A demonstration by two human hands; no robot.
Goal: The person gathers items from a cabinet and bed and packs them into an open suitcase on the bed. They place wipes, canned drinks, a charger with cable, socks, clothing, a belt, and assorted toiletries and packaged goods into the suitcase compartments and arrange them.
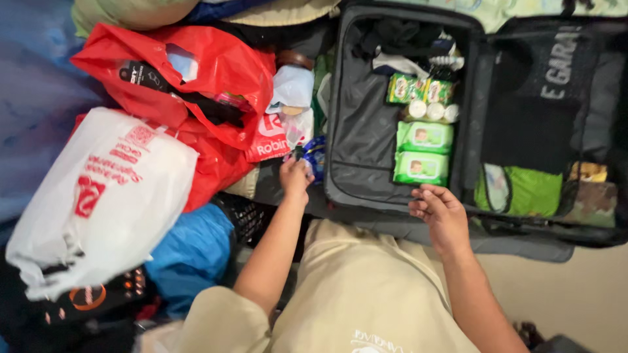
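From the head camera, looking straight down: the person is leaning over an open grey suitcase on the floor. The left hand is out past the case's left edge, fingers closed on a small blue-wrapped packet that sits right against the case wall; what exactly the packet is, I cannot tell. The right hand rests on the near rim of the suitcase, fingers loosely curled, holding nothing, just below two flat green wipe packs stacked one above the other, each with a pale label in the middle. Above those, a row of small white round caps, then two green-and-yellow sachet boxes side by side, and dark clothing at the far end. The lid half to the right is black with pale lettering, and a lime-green pouch sits in its mesh pocket beside a camouflage-patterned one.

Left of the case, bags piled up: a big red plastic bag with a black strap over it, a white plastic bag with red printing nearest the camera, a blue bundle under it, and a small red-and-white bag just beside the left hand.
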